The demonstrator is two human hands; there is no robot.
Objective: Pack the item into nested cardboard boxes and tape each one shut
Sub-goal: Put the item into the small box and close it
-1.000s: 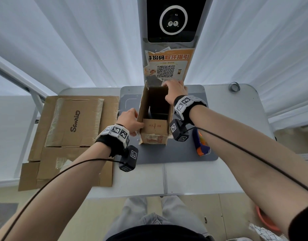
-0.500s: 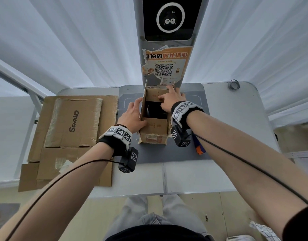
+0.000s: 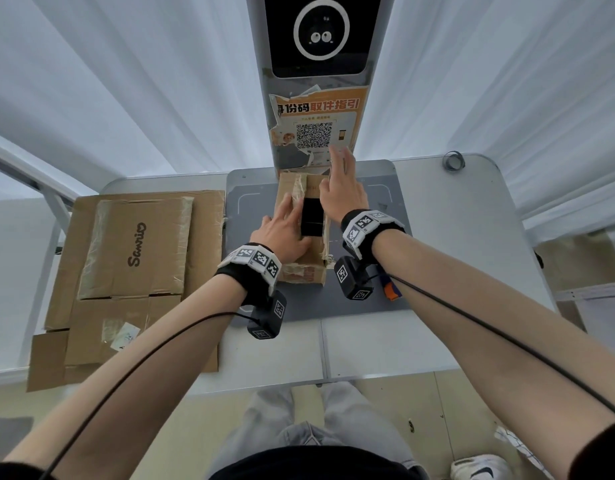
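I see the left hand (image 3: pixel 282 230) lying flat on the small cardboard box (image 3: pixel 301 230), with its fingers straight and pressing the left flap down. The right hand (image 3: pixel 340 192) is over the far right part of the box, fingers straight and spread a little, holding nothing (I cannot tell if it touches the cardboard). Between the two hands there is a dark gap in the top of the box, and I cannot tell what is in there.

The box stands on a grey mat (image 3: pixel 365 299), and the mat lies on a white table (image 3: pixel 437 341). Just right of the box, partly hidden under the right wrist, a blue and orange thing (image 3: pixel 389 289) lies on the mat. Left of the box, a pile of flat cardboard (image 3: pixel 133 271) lies on the table, and the top piece has a word printed on it. Behind the box stands a grey post (image 3: pixel 320 81) with a black screen and an orange poster with a square code. Far to the right of the box, near the back corner of the table, lies a roll of tape (image 3: pixel 453 161).
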